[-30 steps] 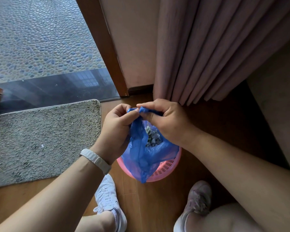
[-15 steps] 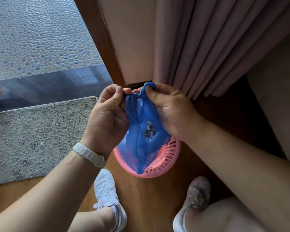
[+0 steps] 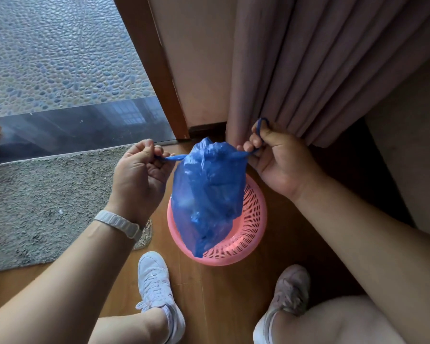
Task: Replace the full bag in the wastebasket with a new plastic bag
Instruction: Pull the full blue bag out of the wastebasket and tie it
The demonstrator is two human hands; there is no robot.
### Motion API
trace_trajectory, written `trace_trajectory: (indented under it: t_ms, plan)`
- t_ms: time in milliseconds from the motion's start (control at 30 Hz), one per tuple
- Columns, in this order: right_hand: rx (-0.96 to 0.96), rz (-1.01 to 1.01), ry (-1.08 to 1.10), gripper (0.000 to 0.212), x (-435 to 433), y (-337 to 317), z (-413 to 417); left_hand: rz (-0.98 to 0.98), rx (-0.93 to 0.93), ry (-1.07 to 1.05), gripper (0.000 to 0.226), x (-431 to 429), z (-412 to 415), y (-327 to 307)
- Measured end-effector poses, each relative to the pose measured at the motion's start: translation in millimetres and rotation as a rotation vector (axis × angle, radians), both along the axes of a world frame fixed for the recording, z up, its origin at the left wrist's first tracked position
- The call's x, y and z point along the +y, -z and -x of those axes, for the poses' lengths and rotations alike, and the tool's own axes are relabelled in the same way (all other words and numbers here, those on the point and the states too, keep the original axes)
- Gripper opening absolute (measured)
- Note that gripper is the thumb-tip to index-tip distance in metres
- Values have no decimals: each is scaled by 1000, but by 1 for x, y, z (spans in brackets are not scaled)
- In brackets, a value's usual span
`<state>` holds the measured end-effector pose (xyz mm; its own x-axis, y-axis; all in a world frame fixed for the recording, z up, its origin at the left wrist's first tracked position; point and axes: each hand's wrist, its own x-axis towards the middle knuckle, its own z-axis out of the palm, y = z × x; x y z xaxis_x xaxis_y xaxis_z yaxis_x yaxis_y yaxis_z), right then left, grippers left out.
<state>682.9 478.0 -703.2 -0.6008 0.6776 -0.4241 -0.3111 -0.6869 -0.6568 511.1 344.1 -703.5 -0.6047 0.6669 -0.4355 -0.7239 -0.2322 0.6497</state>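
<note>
Where bare legs enter at the bottom of the view, a white lace-up sneaker [image 3: 157, 279] and a pale pinkish sneaker [image 3: 291, 289] stand on smooth brown wooden floorboards [image 3: 219, 301]. Just beyond them sits a round pink plastic wastebasket [image 3: 256, 219], its wall pierced with rows of small slots. A crinkled, glossy blue plastic bag [image 3: 206, 189] hangs over its mouth, bulging and gathered at the top. The left hand [image 3: 139, 177], with a white ribbed band [image 3: 119, 224] on its wrist, pinches one thin twisted strip of the bag's top between curled fingers. The right hand [image 3: 278, 160] grips the other strip, and a loop pokes above its curled fingers. A shaggy grey mat [image 3: 47, 199] lies to the left. A pleated dusty-pink curtain [image 3: 308, 70], a brown wooden door frame [image 3: 157, 70] and grey pebbled paving [image 3: 60, 58] lie beyond.
</note>
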Motion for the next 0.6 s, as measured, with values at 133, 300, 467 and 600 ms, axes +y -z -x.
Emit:
trace_trajectory:
  t_ms: [133,300,467,600]
  plan:
    - [-134,21,45,27,9,17,-11,96,14,-12,24,-8,13,10]
    - [-218,-8,119,31,21,21,-23,161,122,2,27,-13,20,10]
    - [-279,-150,20,29,15,19,-18,186,242,68,21,-11,14,8]
    - [-321,-356,-111,25,-1,13,-3,183,347,167,17,-7,3,7]
